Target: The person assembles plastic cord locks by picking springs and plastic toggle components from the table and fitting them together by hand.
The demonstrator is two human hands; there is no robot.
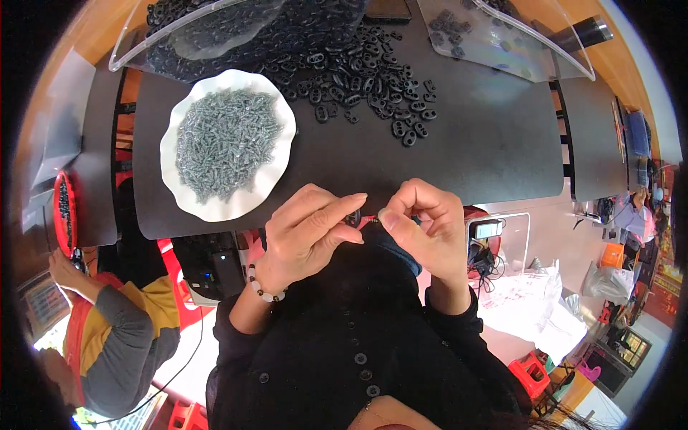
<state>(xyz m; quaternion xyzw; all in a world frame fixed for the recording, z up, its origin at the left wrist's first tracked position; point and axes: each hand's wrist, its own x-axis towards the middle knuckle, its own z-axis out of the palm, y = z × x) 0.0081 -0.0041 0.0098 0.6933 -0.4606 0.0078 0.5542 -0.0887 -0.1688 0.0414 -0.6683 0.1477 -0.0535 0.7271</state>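
My left hand (308, 226), wearing a beaded bracelet, pinches a small black plastic piece (353, 218) between thumb and fingers, just past the table's near edge. Close beside it, my right hand (430, 226) has its thumb and forefinger closed on a tiny metal spring (372, 221). The spring points toward the black piece; whether they touch is too small to tell. A white wavy-rimmed plate (170, 147) to the left is heaped with small grey springs (228, 140). Beyond my hands lies a loose spread of black oval pieces with two holes (365, 75).
Behind the plate stands a clear plastic bin (251, 39) full of black parts. Another clear bin (502, 43) tilts at the far right. A co-worker (122, 322) sits at the left by a red tray (66, 215). Red stools (530, 373) and plastic bags (537, 308) are at the lower right.
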